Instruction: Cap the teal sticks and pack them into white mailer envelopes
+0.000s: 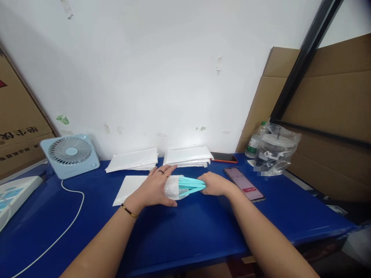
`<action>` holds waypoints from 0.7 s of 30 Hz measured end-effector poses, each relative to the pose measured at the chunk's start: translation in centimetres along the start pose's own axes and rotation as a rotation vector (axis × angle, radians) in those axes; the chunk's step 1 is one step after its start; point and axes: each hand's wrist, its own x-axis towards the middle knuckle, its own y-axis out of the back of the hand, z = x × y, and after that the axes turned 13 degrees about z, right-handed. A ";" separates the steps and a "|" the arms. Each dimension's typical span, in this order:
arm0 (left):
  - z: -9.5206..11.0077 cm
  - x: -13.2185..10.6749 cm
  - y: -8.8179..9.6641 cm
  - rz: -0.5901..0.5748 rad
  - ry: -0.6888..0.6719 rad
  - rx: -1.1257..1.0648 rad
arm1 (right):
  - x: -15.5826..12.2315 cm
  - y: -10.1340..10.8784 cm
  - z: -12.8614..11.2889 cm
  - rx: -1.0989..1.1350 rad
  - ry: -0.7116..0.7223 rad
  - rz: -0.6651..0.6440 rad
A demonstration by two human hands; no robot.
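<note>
My envelope [127, 189], mid-frame: smooth, paper-like, mouth end crinkly plastic. My turquoise strips [191, 184], centre: smooth, matt. Tabletop [179, 239], lower frame: glossy. Bag [285, 148], right: shiny crinkled plastic.

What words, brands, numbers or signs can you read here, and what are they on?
Nothing reads with certainty.
Lit phone: digits, perhaps "27" among them; the rest is too blurred, as is any lettering on its red button.
Left cardboard box: two rows of dark characters, too unclear to read.
Bottle: green-and-white label, print too small to read.
</note>
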 end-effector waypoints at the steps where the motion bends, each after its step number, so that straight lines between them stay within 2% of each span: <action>1: 0.8 0.1 -0.3 0.008 -0.026 -0.008 | 0.1 -0.1 -0.1 -0.003 0.005 -0.014; 6: 4.2 0.7 -2.7 0.043 -0.122 0.086 | 0.2 -0.4 -0.9 -0.053 0.031 -0.042; 13: 3.6 1.3 -4.2 0.009 -0.147 0.246 | -0.4 -0.4 -2.1 -0.121 0.072 -0.016; 16: 3.3 1.4 -3.8 -0.017 -0.149 0.219 | -0.6 -0.6 -2.5 -0.166 0.080 -0.007; 18: 2.7 1.1 -2.9 -0.040 -0.145 0.133 | -0.6 -0.8 -2.6 -0.194 0.086 -0.040; 20: 1.5 0.6 -1.6 -0.090 -0.116 0.038 | -0.5 -0.9 -2.6 -0.207 0.094 -0.075; 21: 0.6 0.2 -1.1 -0.149 -0.092 0.019 | -0.4 -1.0 -2.6 -0.209 0.098 -0.086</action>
